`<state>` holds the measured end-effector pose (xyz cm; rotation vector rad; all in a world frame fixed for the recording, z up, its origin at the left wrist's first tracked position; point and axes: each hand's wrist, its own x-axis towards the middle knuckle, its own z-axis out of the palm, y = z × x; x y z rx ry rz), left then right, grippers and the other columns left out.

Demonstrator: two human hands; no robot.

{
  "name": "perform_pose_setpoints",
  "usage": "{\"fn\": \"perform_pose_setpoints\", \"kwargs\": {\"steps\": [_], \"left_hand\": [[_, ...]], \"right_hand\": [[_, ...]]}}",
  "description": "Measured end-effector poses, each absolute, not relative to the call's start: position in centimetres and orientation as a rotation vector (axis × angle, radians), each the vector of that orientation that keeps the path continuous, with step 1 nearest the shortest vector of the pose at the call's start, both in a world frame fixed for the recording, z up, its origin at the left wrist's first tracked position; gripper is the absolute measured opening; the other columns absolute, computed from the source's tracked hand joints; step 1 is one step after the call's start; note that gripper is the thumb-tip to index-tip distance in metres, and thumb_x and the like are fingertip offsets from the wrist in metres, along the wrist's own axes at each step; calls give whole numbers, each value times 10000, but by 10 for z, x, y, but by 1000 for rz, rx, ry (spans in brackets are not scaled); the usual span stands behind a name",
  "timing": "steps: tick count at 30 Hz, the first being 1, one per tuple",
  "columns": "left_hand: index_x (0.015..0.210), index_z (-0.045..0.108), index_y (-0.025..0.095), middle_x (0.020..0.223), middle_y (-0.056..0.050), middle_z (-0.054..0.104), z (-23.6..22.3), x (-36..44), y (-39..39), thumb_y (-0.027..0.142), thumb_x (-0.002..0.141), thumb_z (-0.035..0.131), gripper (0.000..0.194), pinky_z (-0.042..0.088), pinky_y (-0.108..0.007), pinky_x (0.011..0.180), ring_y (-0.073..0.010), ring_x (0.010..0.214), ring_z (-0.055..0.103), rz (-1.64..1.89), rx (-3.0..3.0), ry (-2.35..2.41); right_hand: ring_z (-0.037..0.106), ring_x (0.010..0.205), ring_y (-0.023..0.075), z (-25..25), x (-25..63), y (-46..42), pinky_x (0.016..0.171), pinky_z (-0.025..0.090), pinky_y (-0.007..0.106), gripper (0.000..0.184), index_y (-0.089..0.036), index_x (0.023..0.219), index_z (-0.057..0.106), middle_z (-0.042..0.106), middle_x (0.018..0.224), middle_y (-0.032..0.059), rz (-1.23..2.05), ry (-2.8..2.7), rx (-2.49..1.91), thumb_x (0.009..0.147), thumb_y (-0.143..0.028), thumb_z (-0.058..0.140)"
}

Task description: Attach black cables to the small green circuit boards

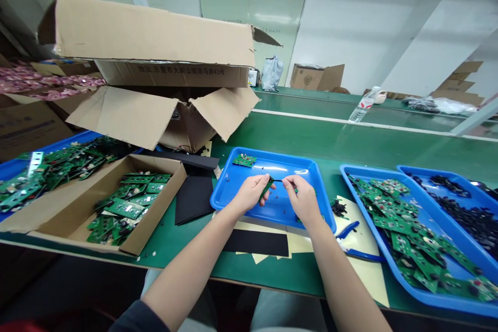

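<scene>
My left hand [252,191] is closed on a small green circuit board [267,185], held over a blue tray [225,192]. My right hand [302,196] pinches a thin dark part [278,180] right beside that board. One finished-looking green board [245,160] lies at the tray's far left corner. A few tiny dark bits are scattered on the tray floor.
A low cardboard box [58,207] of green boards sits at the left, with more boards piled behind it. Black sheets [193,197] lie beside the tray. Blue-handled cutters [352,241] rest at the right, then two blue trays [428,295] of boards and black parts. Big open cartons stand behind.
</scene>
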<state>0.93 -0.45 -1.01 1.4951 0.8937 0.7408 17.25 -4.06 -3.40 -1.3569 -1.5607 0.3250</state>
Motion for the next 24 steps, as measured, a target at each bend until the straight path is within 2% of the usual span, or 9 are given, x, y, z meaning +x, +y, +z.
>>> {"fn": "perform_pose_setpoints", "kwargs": {"steps": [7,15,20,24], "left_hand": [[797,606,103,514,36,480,-9,8,-9,527,945,388,499,339,-191,416,-57,380,419,513,1614,755],[789,591,109,511,37,470,-10,9,-12,624,903,379,569,320,-191,419,-55,383,390,430,1662,657],[792,597,105,508,36,467,-5,6,-12,635,887,374,583,323,-191,423,-56,382,396,429,1659,657],[778,624,95,506,27,480,-3,8,-15,607,868,430,555,334,-193,438,-56,386,403,400,1665,641]], "right_hand": [[574,717,200,-31,175,-41,691,439,323,265,-185,817,583,613,775,75,135,-1602,-1293,940,-357,424],[583,827,185,-32,170,-42,772,472,320,215,-175,838,599,611,852,83,-9,-1647,-1125,945,-278,444],[584,976,191,-32,170,-41,853,478,325,204,-169,959,644,604,999,104,-4,-1609,-1130,939,-250,458],[607,870,167,-33,175,-40,803,508,324,307,-189,1204,580,602,1048,97,46,-1518,-1173,935,-278,461]]}}
